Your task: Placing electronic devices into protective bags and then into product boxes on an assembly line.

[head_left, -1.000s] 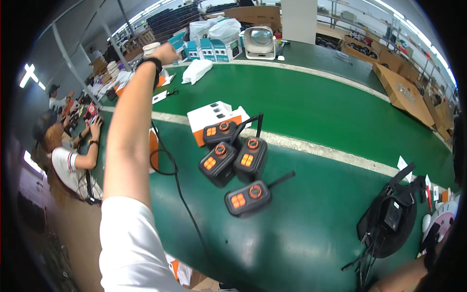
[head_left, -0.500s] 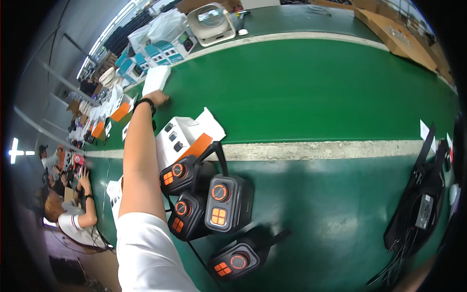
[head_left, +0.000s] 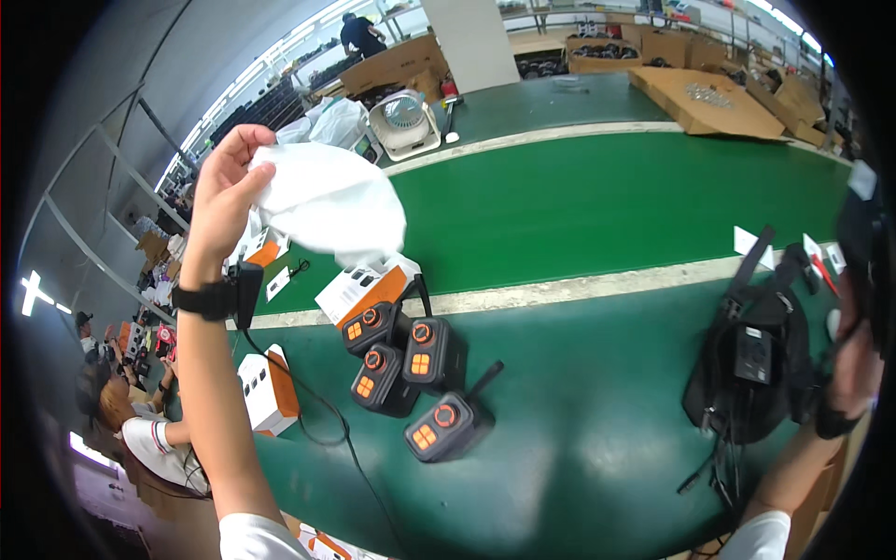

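Observation:
My left hand (head_left: 224, 191) is raised, with thumb and fingers pinching the edge of a thin, soft white pouch (head_left: 331, 201) that hangs over the bench. Below the pouch is a white-and-orange box (head_left: 359, 289). Several black boxy devices (head_left: 434, 359) with orange dials, orange buttons and strap handles are clustered beside it. At the right rim my right hand (head_left: 851, 373) is blurred and partly cut off. It appears to grip a dark object (head_left: 861, 257) with a pale tag, whose kind I cannot make out.
A black backpack (head_left: 751, 345) with loose cables lies on the right of the green bench (head_left: 579, 392). Another white-and-orange box (head_left: 268, 392) stands at left, near a cable. Behind are a white fan (head_left: 404, 121), a hammer (head_left: 451, 117) and flattened cardboard (head_left: 705, 98). A co-worker (head_left: 154, 443) sits at left.
My left hand has lifted up and back from the far left of the bench, bringing the white pouch over the devices. My right hand has come into view with the dark object. The view has shifted.

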Demonstrator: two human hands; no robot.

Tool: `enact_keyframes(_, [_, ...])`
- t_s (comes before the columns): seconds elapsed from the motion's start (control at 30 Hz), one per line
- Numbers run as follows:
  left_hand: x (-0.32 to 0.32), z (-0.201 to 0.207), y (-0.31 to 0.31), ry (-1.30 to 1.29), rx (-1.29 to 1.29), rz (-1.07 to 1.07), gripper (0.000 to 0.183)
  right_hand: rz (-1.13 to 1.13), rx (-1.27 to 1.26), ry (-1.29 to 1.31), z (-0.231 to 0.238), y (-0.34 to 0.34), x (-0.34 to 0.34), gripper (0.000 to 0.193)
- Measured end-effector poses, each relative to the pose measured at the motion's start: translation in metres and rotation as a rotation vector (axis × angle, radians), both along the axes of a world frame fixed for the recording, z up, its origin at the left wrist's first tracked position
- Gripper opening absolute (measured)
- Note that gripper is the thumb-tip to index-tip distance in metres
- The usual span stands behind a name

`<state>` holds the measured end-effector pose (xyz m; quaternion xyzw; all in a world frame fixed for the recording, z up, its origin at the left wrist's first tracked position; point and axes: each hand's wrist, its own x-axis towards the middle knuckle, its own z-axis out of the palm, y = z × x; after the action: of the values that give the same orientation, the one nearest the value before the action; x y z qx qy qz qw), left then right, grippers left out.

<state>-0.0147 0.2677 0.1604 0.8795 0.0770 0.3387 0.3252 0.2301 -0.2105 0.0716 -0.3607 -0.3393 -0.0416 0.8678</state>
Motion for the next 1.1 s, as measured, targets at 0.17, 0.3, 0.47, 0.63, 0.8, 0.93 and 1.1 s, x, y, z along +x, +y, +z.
enact_keyframes(0.17, [-0.008,0.001,-0.118,-0.314,-0.181,-0.365,0.015,0.453,-0.014,0.060,-0.052,-0.023,-0.020,0.070])
enact_keyframes(0.3, [0.011,-0.024,-0.166,-0.588,-0.399,-0.421,0.015,0.682,-0.143,-0.084,-0.026,0.003,-0.059,0.078])
enact_keyframes(0.47, [0.059,-0.063,-0.218,-0.590,-0.647,-0.448,0.012,0.677,-0.158,-0.100,-0.025,-0.012,-0.069,0.094])
enact_keyframes(0.63, [0.093,-0.091,-0.275,-0.308,-0.745,-0.487,0.009,0.701,0.044,0.177,-0.022,0.007,-0.076,0.061])
enact_keyframes(0.8, [0.109,-0.107,-0.281,-0.508,-0.011,0.159,0.012,0.586,-0.087,0.200,-0.024,0.022,-0.055,0.038])
enact_keyframes(0.93, [0.087,-0.089,-0.294,-0.406,-0.511,-0.289,0.027,0.391,-0.203,0.129,-0.033,0.030,-0.046,0.041])
enact_keyframes(1.1, [0.093,-0.098,-0.293,-0.388,-0.507,-0.311,0.018,0.117,-0.259,-0.112,-0.039,0.040,-0.056,0.049])
